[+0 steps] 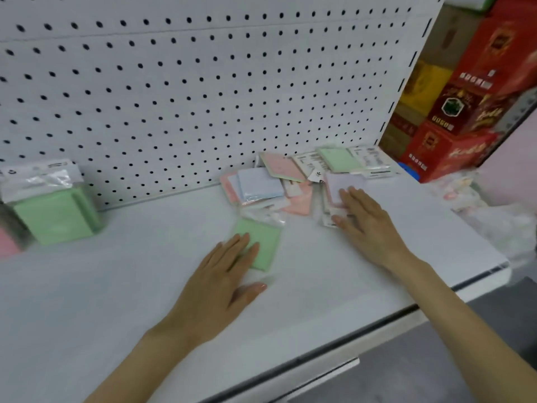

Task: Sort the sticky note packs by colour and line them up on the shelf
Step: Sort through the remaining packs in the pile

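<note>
Both hands lie flat with fingers straight, neither closed round anything. The left hand [220, 274] presses its fingertips onto a loose green pack [263, 239] lying flat on the white shelf [116, 286], near the middle and a little apart from the heap. The right hand [367, 221] rests its fingers on a lilac pack [344, 181] at the right side of that heap.

The unsorted heap sits at the far right of the shelf against the pegboard [203, 82]: a pale blue pack [260, 184] on top of pink ones, a pink pack [283, 167] tilted behind it, and another green pack [338, 159] farthest back among white header cards. Far left, a group of green packs [55, 213] stands upright in a row, with something pink [7, 245] at the picture's edge just beside it. Red boxes [465, 112] are stacked beyond the shelf's right end.

These packs look light, thin and fairly stiff where the paper block is, but they are sleeved in glossy film with a floppy header, so they will likely skid on the smooth shelf and slide over one another. Dragging one flat under the fingers should work well; to lift, a pinch across the block's two edges seems safer than tugging the header, which may bend or let the pack swing. The green one probably belongs with the row at the left
</note>
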{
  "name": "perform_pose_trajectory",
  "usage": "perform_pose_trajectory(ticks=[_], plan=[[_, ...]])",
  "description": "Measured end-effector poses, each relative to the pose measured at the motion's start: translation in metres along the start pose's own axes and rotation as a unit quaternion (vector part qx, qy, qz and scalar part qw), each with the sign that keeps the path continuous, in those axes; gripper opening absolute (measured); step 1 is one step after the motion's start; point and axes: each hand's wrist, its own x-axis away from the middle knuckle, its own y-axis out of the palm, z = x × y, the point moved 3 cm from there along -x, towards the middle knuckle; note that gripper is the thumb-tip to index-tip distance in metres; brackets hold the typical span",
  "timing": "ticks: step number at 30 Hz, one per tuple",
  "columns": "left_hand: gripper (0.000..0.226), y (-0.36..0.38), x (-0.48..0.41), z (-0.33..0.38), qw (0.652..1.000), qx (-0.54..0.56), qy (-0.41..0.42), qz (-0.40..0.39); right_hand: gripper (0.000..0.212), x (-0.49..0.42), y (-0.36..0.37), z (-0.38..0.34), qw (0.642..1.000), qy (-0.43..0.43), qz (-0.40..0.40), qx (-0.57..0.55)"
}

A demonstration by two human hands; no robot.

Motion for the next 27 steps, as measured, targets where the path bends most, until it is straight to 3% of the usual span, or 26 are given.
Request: perform_pose_trajectory(ticks=[5, 9, 12, 16, 19, 22, 27], plan=[[0.058, -0.006, 0.051, 0.013, 0.999, 0.042, -0.011, -0.005, 0.078, 0.022, -0.002, 0.000, 0.999, -0.029, -0.023, 0.005], [0.051, -0.016, 0.092, 0.025, 0.996, 0.088, -0.016, 0.015, 0.075, 0.077, -0.002, -0.021, 0.990, -0.114, -0.070, 0.043], [0.047, -0.024, 0.117, 0.029, 0.994, 0.093, -0.026, 0.048, 0.071, 0.098, -0.012, -0.034, 0.981, -0.156, -0.109, -0.028], [0.061, -0.035, 0.114, 0.023, 0.960, 0.185, -0.186, 0.100, 0.067, 0.081, -0.027, -0.048, 0.981, -0.130, -0.094, -0.112], [0.083, -0.028, 0.095, 0.027, 0.934, 0.179, -0.297, 0.089, 0.073, 0.058, -0.016, -0.049, 0.977, -0.092, -0.150, -0.121], [0.083, -0.025, 0.082, 0.036, 0.932, 0.123, -0.334, 0.064, 0.081, 0.044, -0.009, -0.044, 0.970, -0.104, -0.192, -0.103], [0.093, -0.023, 0.076, 0.037, 0.919, 0.077, -0.385, 0.014, 0.075, 0.037, -0.013, -0.041, 0.969, -0.091, -0.215, -0.075]])
